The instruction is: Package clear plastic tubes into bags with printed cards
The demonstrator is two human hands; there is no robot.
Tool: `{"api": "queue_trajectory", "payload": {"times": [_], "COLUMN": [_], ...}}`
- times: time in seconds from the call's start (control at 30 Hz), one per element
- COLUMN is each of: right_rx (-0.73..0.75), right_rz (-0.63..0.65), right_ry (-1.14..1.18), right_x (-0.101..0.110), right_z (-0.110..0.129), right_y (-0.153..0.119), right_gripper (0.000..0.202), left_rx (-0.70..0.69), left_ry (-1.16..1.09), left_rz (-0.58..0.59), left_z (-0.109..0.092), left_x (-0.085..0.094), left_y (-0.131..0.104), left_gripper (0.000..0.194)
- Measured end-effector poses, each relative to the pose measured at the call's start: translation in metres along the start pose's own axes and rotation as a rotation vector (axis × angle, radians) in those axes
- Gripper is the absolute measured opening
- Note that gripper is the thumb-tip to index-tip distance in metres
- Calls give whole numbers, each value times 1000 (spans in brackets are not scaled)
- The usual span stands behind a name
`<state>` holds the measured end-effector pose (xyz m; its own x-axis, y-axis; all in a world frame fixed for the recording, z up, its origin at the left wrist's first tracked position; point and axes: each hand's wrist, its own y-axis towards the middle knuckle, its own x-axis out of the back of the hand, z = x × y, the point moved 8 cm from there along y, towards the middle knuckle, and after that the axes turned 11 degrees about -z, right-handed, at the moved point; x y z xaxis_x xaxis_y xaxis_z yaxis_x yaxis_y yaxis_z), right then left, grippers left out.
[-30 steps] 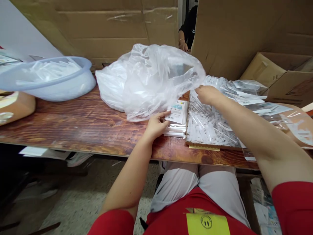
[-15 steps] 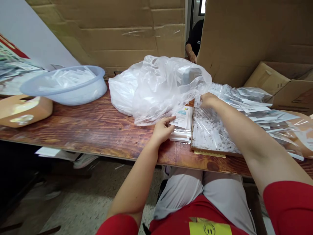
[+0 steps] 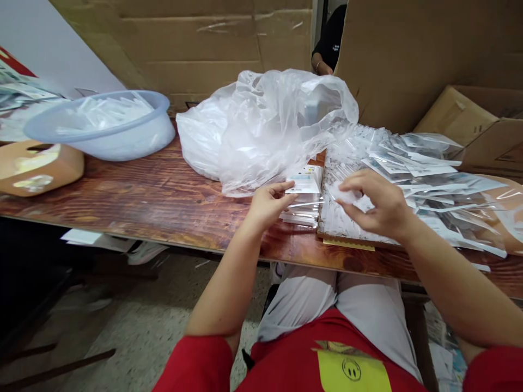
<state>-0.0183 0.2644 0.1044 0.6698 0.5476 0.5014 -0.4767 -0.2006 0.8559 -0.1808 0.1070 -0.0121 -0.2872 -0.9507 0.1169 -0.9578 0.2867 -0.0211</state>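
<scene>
From my remote seat I've got the left hand (image 3: 267, 206) pinching the left edge of the top card packet (image 3: 305, 186), tipped up on a stack (image 3: 300, 214) of similar ones, and I'd guess it's super light, bendy and kinda slippery in that clear film, so the stiffer card edge is the spot to grab. Looks-wise it's white with a pale blue patch, and just right of it the right hand (image 3: 378, 201) has thumb and fingertips closed on a little whitish piece (image 3: 347, 193), too blurry to name, over the tray (image 3: 379, 242) of white bits.
</scene>
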Motion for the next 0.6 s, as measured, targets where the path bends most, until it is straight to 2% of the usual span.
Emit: {"api": "queue_trajectory", "payload": {"times": [0.07, 0.13, 0.23, 0.33, 0.5, 0.6], "right_rx": [25, 42, 59, 50, 104, 48], "right_rz": [-43, -33, -18, -87, -129, -151], "right_ry": [72, 103, 101, 132, 88, 31], "right_x": [-2, -10, -22, -23, -21, -21], "right_z": [24, 36, 41, 44, 66, 66], "right_y": [-7, -14, -25, -29, -33, -34], "right_gripper": [34, 38, 37, 37, 36, 34], "left_rx": [-22, -23, 46, 113, 101, 119], "left_ry": [-8, -48, -171, -270, -348, -386], "left_rz": [2, 14, 19, -12, -56, -3], "left_z": [-8, -12, -11, -8, -8, -8], "left_x": [-1, -3, -6, -10, -17, -23], "left_y": [-10, -20, -33, -44, -56, -64], "left_gripper": [72, 70, 66, 63, 52, 54]}}
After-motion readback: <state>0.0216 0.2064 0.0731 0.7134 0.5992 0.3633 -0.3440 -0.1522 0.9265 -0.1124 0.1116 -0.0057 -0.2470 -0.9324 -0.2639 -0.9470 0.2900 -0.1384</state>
